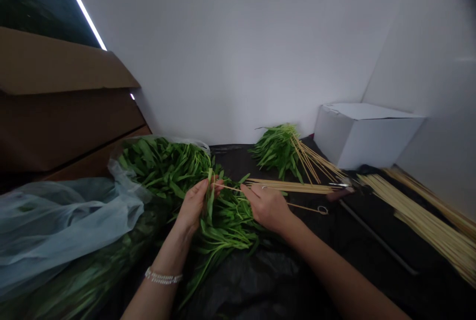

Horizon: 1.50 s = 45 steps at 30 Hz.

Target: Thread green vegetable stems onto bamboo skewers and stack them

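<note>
My left hand pinches a green leafy stem, which hangs down below the fingers. My right hand is closed on a thin wooden skewer. The skewer's tip meets the stem at my left fingers; its other end comes out behind my right hand and reaches a small ring. Loose greens lie beneath both hands. Several bare skewers lie just beyond my right hand.
An open plastic bag of greens is at the left, below a cardboard box. Skewered greens lie near the wall. A white box, scissors and skewer bundles are at the right.
</note>
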Each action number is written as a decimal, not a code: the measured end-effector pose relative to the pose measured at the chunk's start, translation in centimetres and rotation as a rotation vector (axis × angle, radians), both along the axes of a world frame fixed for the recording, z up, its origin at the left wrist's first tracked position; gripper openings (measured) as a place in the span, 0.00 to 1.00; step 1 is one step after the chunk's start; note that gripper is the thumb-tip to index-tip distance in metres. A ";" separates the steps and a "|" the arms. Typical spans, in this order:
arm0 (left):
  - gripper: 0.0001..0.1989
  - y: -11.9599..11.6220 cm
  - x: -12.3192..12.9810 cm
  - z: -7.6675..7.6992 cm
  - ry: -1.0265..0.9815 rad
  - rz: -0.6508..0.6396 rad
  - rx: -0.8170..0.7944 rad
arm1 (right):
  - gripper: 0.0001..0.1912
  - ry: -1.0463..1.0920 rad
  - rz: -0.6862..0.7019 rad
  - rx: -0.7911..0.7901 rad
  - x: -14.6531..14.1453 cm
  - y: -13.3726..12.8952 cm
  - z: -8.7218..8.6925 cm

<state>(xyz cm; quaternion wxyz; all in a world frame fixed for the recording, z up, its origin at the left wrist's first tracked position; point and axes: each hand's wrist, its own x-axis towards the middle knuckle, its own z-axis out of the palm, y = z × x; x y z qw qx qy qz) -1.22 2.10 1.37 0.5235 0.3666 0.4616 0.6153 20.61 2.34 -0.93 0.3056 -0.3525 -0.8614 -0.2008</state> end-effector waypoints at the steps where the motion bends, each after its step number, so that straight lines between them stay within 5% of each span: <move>1: 0.20 0.0 0.1 0.0 0.033 -0.008 0.010 | 0.23 -0.008 -0.002 -0.008 0.0 -0.1 0.0; 12: 0.28 -0.5 0.5 0.3 0.207 -0.044 0.062 | 0.23 -0.021 -0.047 -0.117 -0.1 -0.1 0.2; 45: 0.21 -0.6 0.8 -0.2 0.261 -0.153 0.123 | 0.24 0.016 -0.030 -0.162 -0.4 0.3 -1.1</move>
